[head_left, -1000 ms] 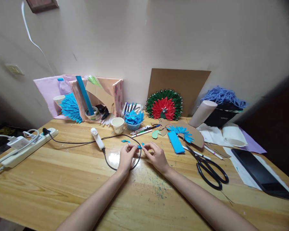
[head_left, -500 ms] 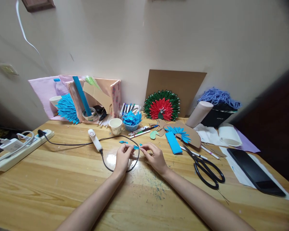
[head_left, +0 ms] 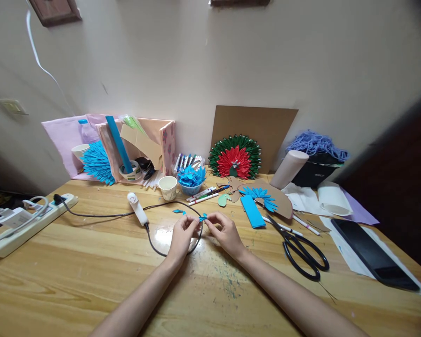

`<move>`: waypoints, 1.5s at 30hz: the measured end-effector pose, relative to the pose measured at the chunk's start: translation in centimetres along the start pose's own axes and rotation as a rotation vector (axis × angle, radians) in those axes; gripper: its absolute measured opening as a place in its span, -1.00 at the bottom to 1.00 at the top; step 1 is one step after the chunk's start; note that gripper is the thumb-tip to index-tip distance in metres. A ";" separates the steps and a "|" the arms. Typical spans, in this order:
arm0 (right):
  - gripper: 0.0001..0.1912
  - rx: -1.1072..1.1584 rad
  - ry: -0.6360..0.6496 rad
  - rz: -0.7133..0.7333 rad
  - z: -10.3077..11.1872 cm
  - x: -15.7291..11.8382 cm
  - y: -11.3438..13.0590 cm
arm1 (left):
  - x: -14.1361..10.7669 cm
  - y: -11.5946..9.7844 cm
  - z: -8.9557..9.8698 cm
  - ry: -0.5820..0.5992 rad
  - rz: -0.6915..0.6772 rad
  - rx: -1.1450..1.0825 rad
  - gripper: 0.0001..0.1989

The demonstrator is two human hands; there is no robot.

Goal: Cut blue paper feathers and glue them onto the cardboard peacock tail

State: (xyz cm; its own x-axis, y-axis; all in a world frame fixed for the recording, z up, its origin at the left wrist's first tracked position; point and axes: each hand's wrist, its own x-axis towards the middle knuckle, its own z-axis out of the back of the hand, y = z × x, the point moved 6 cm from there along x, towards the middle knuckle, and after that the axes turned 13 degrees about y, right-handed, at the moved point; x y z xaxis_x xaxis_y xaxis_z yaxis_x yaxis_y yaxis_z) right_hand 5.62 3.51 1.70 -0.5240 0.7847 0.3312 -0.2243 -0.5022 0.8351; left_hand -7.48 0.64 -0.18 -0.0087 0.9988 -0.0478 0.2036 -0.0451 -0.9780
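Between my fingertips at the middle of the table is a small blue paper piece (head_left: 203,217). My left hand (head_left: 183,234) pinches its left side, and my right hand (head_left: 226,234) pinches its right side. A black cable (head_left: 156,248) loops around and under my left hand. Small blue scraps (head_left: 177,211) lie just beyond the fingers. Farther back, a bowl (head_left: 190,188) is heaped with blue paper pieces (head_left: 191,175). Right of my right hand lie a folded blue strip (head_left: 253,212) and a cardboard shape (head_left: 282,199) with blue petals (head_left: 259,195) on it.
Large black scissors (head_left: 300,250) and a phone (head_left: 373,252) lie at the right. A paper cup (head_left: 168,188), markers (head_left: 203,198) and a green-red paper peacock (head_left: 235,157) stand or lie behind the hands. At the left are a white device (head_left: 138,209) and a power strip (head_left: 35,227).
The blue piece between my fingers has risen slightly and shows more clearly. My left hand has shifted a little to the right; the whole view has tilted slightly upward.
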 end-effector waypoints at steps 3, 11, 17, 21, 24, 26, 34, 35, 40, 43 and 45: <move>-0.88 0.012 -0.016 -0.010 0.2 0.0 -0.1 | 0.0 0.0 -0.2 0.027 0.008 0.043 -0.74; -0.88 0.027 -0.029 -0.025 0.4 0.1 -0.3 | 0.1 0.1 -0.5 0.071 0.004 0.133 -0.74; -0.90 0.035 -0.009 -0.048 0.2 0.1 -0.5 | -0.2 -0.4 -0.9 0.092 -0.002 0.199 -0.75; -0.89 0.031 -0.006 -0.044 0.2 0.1 -0.4 | -0.4 -0.5 -0.7 0.064 -0.005 0.193 -0.74; -0.89 0.024 0.002 -0.028 0.2 0.1 -0.1 | -0.3 -0.6 -0.5 0.057 -0.017 0.202 -0.73; -0.89 0.031 0.015 -0.026 0.2 0.1 0.0 | -0.3 -0.5 -0.3 0.054 -0.016 0.201 -0.73; -0.85 0.044 0.012 -0.057 0.0 0.2 -0.2 | 0.0 -1.0 0.3 0.030 -0.005 0.202 -0.75; -0.84 0.052 0.004 -0.064 0.1 0.1 -0.3 | -0.3 -1.7 0.7 0.015 -0.018 0.211 -0.75; -0.76 0.043 0.004 -0.060 0.4 -0.1 0.2 | -4.3 -9.0 5.9 -0.200 -0.307 0.335 -0.83; -0.75 0.024 0.094 -0.021 -0.8 0.7 1.7 | -7.5 -13.1 12.6 -0.537 -0.508 0.373 -0.83; -0.75 0.012 0.192 0.018 -2.9 1.9 3.1 | -8.7 -14.1 17.4 -0.766 -0.626 0.329 -0.80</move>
State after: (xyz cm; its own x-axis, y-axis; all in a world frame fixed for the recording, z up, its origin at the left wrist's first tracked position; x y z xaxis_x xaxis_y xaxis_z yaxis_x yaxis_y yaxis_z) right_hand 1.53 2.36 3.65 -0.6753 0.6912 0.2573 -0.2042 -0.5104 0.8353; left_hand -27.33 -7.76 10.46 -0.6630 0.5715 0.4836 -0.3272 0.3597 -0.8738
